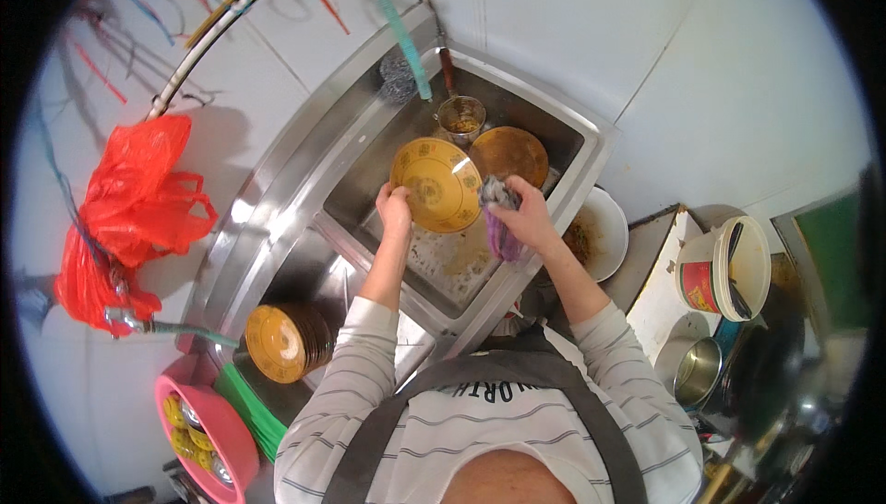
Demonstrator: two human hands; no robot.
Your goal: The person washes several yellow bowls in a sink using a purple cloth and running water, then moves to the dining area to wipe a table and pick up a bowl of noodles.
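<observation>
My left hand (395,212) grips the left rim of a yellow patterned bowl (437,184), tilted over the right basin of a stainless-steel sink (453,300). In my right hand (525,217) is a bunched grey and purple cloth (500,227), close to the bowl's right edge. Behind the bowl, a brown round dish (511,155) lies in the same basin. A metal strainer (462,118) with a long handle stands at the basin's back corner, with yellowish bits inside. Over the left basin, a stack of yellow bowls (277,343) rests on its side.
A green hose (401,37) hangs over the right basin near a steel-wool scourer (397,78). Right of the sink are a white basin (609,237) with food remains, a plastic bucket (699,282) and a metal pot (698,372). Red bags (138,206) and a pink tub (208,428) are left.
</observation>
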